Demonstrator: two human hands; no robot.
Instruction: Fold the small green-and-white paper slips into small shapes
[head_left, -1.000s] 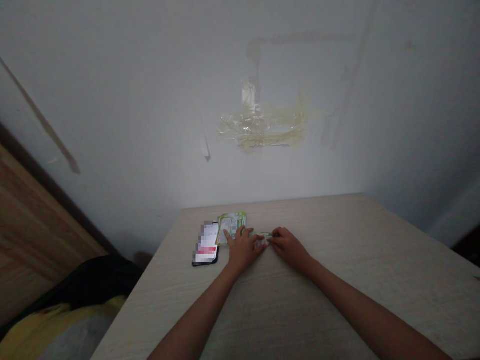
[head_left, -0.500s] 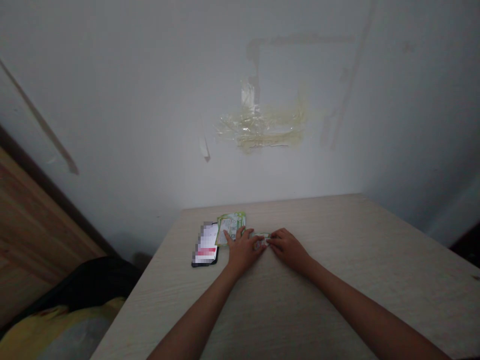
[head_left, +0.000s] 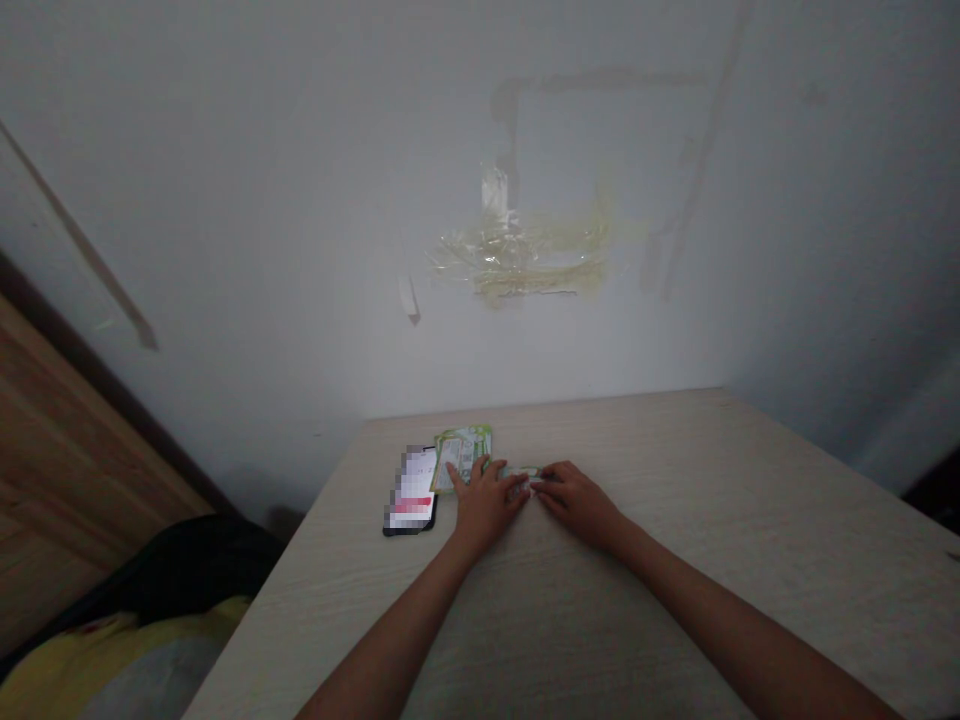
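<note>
Both my hands rest on a pale wooden table (head_left: 675, 560) near its far edge. My left hand (head_left: 482, 502) lies with fingers spread, its fingertips on a green and white packet (head_left: 465, 450). My right hand (head_left: 576, 498) is closed in a pinch on a small greenish item (head_left: 520, 476) that lies between the two hands; my left thumb touches it too. What the small item is I cannot make out.
A black phone (head_left: 412, 492) with a lit screen lies left of the packet. A white wall with old tape marks (head_left: 517, 255) stands right behind the table. Left of the table are a wooden panel (head_left: 60, 460) and dark and yellow fabric (head_left: 150, 610).
Almost nothing has moved; my hands stay on the small item, with my right hand shifted very slightly left.
</note>
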